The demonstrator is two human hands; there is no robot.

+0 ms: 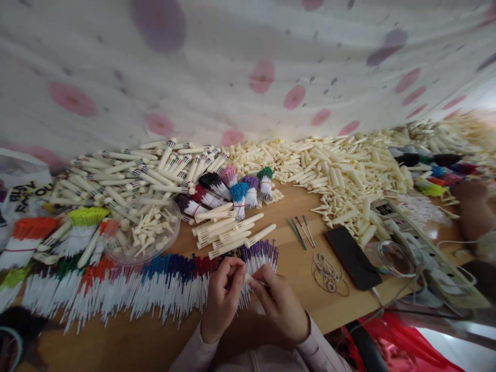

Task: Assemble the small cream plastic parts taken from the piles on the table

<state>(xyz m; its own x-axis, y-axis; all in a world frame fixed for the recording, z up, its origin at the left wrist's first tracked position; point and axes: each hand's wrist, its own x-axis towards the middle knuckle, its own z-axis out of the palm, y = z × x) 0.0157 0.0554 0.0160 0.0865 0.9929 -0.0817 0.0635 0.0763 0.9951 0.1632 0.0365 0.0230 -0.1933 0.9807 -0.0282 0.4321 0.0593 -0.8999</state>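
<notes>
My left hand [221, 299] and my right hand [282, 305] meet near the table's front edge, fingertips pinched together. A small cream plastic piece [247, 278] shows between them; its exact kind is mostly hidden by the fingers. Just beyond them lie white pen refills with purple ends [260, 254]. To the left runs a long row of refills with coloured ends [170, 279]. Several cream pen barrels [227, 235] rest on the table ahead of my hands. Behind those barrels stand bundled refills with blue ends [239, 199].
Piled cream pen parts [337, 170] line the flowered curtain [240, 62]. A round clear tub [176, 235] holds cream tips on the left. On the right are tweezers [297, 233], rubber bands [328, 274], a phone [353, 258] and a power strip [430, 258]. Another person's arm [473, 206] reaches in.
</notes>
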